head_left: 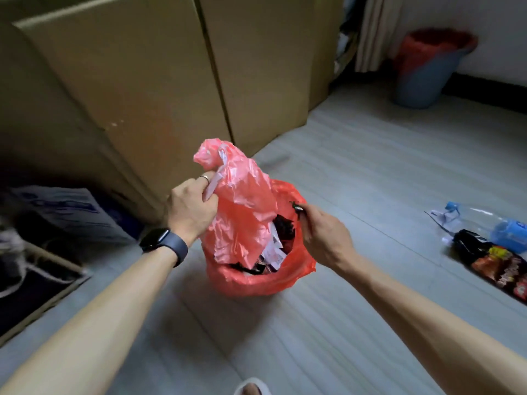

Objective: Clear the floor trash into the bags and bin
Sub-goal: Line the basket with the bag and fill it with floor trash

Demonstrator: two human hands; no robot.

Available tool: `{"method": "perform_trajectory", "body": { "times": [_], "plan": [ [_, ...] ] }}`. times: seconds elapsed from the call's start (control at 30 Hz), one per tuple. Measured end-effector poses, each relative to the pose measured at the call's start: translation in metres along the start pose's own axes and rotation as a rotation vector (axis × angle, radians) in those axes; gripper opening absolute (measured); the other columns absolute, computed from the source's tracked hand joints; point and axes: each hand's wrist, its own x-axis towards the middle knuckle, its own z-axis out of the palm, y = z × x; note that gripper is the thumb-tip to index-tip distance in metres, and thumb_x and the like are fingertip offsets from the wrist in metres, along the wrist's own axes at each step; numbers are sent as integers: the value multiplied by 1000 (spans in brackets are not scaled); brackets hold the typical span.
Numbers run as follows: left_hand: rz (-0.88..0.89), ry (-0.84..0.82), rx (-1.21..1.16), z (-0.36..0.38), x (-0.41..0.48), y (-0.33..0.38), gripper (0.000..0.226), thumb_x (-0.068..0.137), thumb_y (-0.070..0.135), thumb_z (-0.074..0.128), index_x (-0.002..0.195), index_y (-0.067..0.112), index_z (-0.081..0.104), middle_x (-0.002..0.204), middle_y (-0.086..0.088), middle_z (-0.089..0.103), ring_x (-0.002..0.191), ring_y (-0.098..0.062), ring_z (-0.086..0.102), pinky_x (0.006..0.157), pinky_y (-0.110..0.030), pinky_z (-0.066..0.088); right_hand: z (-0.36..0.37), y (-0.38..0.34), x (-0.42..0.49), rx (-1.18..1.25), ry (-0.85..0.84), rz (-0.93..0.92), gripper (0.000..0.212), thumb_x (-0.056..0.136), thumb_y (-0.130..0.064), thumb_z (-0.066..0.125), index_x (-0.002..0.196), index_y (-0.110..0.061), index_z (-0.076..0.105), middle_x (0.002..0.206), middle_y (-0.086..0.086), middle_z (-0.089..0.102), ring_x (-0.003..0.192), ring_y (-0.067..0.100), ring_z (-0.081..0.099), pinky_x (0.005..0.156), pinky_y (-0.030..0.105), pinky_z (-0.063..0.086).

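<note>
Our thin red plastic bag (256, 280) sat upright on the grey plank floor (356, 155), mouth upward, one flap pulled tall by our gripping left hand (191, 209). Our right hand (322, 232) pinched a small dark scrap (296, 208) at its rim. A dark printed snack wrapper (496, 265) and a crushed clear bottle (510, 232) lay well right (print too blurred to read). Tall brown cardboard boxes (142, 81) stood close behind, a red-lined blue plastic bin (425, 75) farther off.

A single wide-angle view is provided, taken from head height and directed forward and down at the floor (370, 155). The bag (242, 201) is seen close, the bin (425, 78) far off.
</note>
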Motion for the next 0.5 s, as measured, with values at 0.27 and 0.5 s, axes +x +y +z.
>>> {"method": "perform_trajectory", "body": {
  "times": [0.27,0.5],
  "plan": [
    [84,-283,111,45,-18,-12,36,90,22,50,121,35,63,92,-11,63,90,-39,62,71,-41,49,24,-16,23,-167,-151,56,21,95,-46,45,100,-25,47,82,9,68,75,38,62,53,35,40],
    [74,-628,189,78,-28,-14,31,92,18,46,113,32,64,96,-3,49,95,-34,60,71,-36,42,28,-9,40,-204,-122,130,21,93,-39,47,104,-27,59,92,7,70,83,36,63,58,34,39]
  ]
}}
